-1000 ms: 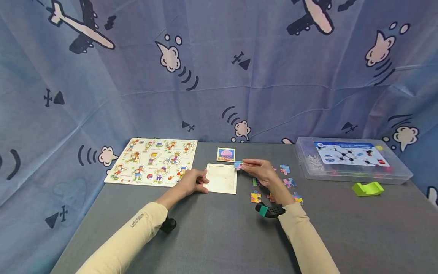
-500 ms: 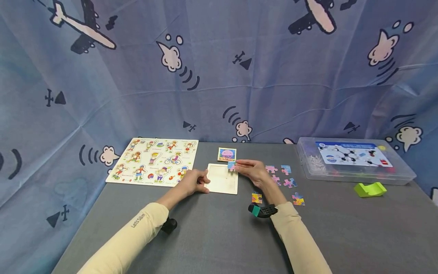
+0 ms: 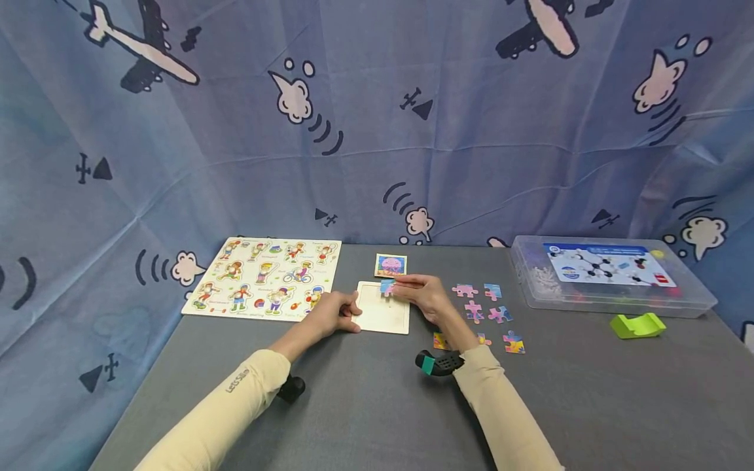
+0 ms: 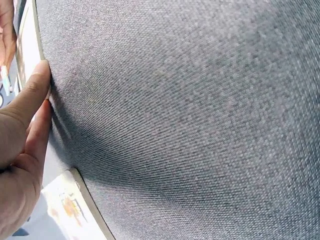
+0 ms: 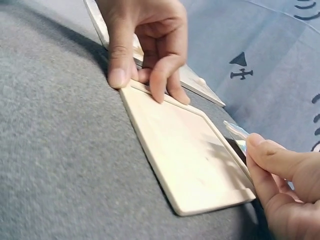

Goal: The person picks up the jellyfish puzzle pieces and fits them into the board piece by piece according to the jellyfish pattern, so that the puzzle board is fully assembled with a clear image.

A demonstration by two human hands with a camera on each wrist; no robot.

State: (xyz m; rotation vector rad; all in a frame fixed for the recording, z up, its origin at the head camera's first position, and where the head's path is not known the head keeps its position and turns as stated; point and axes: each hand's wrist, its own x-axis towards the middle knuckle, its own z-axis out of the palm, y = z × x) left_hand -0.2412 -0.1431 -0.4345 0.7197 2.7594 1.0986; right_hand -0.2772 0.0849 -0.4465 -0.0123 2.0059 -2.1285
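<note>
A shallow wooden puzzle tray (image 3: 377,315) with a raised rim lies on the grey table. My left hand (image 3: 331,313) grips its left edge; in the right wrist view the thumb is at one corner and fingertips rest on the rim. Between thumb and fingers my right hand (image 3: 425,297) pinches a blue and pink jigsaw piece (image 3: 386,286), over the tray's upper part. The right wrist view has that piece (image 5: 235,129) tilted, above the rim. Behind the tray is a small jellyfish picture (image 3: 391,265). Several loose jigsaw pieces (image 3: 474,310) lie right of the tray, some partly hidden by the right arm.
A large board of sports figures (image 3: 268,278) lies at the left, its near right corner by the left hand. At the back right stands a clear plastic box (image 3: 612,278), with a green curved block (image 3: 637,326) before it. A patterned curtain (image 3: 377,131) hangs behind the table.
My right hand has carried the jigsaw piece leftward from the tray's right edge to over its upper middle. The left hand and tray have stayed put.
</note>
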